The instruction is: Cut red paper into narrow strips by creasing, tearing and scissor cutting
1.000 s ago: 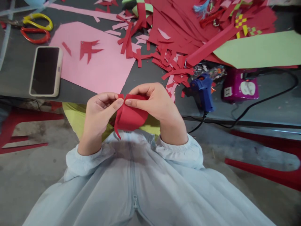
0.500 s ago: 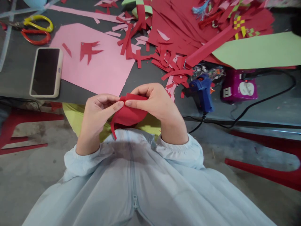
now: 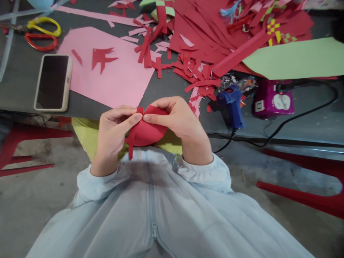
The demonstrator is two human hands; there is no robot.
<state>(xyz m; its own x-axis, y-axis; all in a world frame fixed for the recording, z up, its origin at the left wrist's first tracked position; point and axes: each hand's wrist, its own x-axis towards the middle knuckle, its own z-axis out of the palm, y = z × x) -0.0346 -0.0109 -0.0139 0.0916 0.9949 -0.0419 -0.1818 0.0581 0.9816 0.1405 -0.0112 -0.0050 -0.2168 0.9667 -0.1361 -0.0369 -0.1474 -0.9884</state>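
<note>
Between both thumbs and fingers, just off the table's front edge, is a curved sheet of red paper (image 3: 150,130). My left hand (image 3: 116,128) pinches its left side, where a narrow red strip (image 3: 131,146) hangs down. My right hand (image 3: 178,118) pinches the sheet close beside the left thumb, and the thumb tips nearly meet. Fingers behind the paper are partly hidden. Beyond my hands lies a pink sheet (image 3: 115,84) with a red cut-out shaped like a fish (image 3: 102,59) and a small red strip (image 3: 76,57) on it.
Scissors (image 3: 43,34) and a phone (image 3: 52,83) lie at the left. Red scraps (image 3: 196,71) and stacked red sheets (image 3: 204,32) cover the back. A blue glue gun (image 3: 231,105), a purple power box (image 3: 274,98) with a cable and a green sheet (image 3: 298,59) are at the right.
Both hands keep pinching the red paper with thumbs close together. The sheet bends and turns slightly, its hanging strip shifts a little left, and the top edges part again after briefly meeting.
</note>
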